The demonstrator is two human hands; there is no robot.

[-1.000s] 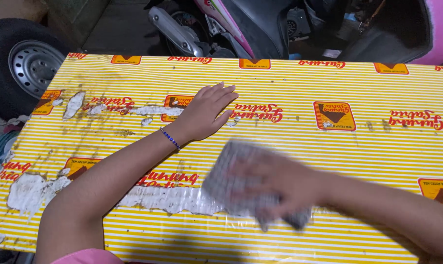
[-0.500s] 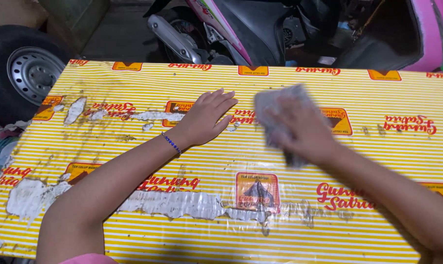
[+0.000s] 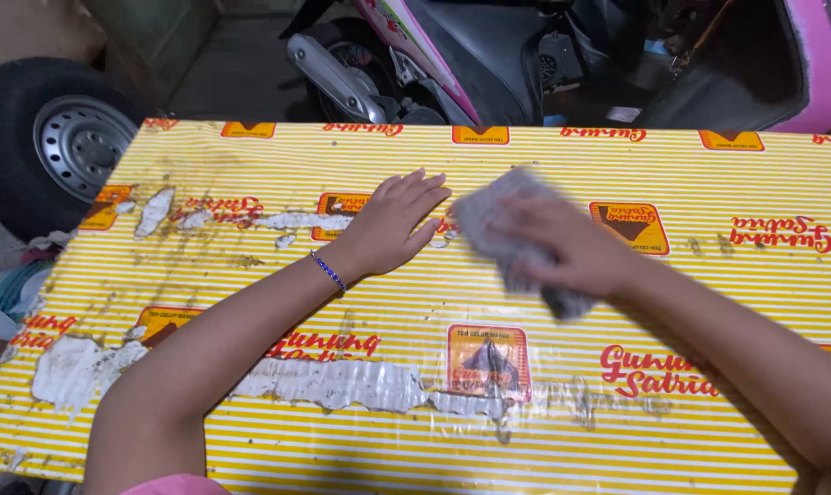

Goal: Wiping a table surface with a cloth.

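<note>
wiping down the striped table

left to right: car wheel (image 3: pixel 67 147) upper left, left hand (image 3: pixel 390 225) spread flat on the yellow table (image 3: pixel 251 174) mid-frame, right hand (image 3: pixel 562 247) pressing a grey cloth (image 3: pixel 493 215) just beside it. looks like mid-wipe; next stroke probably needs steady pressure over the torn white patches (image 3: pixel 333 383) lower down.

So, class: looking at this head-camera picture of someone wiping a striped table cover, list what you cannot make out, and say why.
- Right hand and grey cloth: motion-blurred, so the grip and the cloth's weave are unclear.
- Cover beneath the cloth: hidden by it.
- Right elbow: cut off by the frame's right edge.
- Scooter and pink vehicle: cut off by the top edge.
- Wheel: its lower part sits behind the table.
- Left hand: the palm faces down, unseen.
</note>
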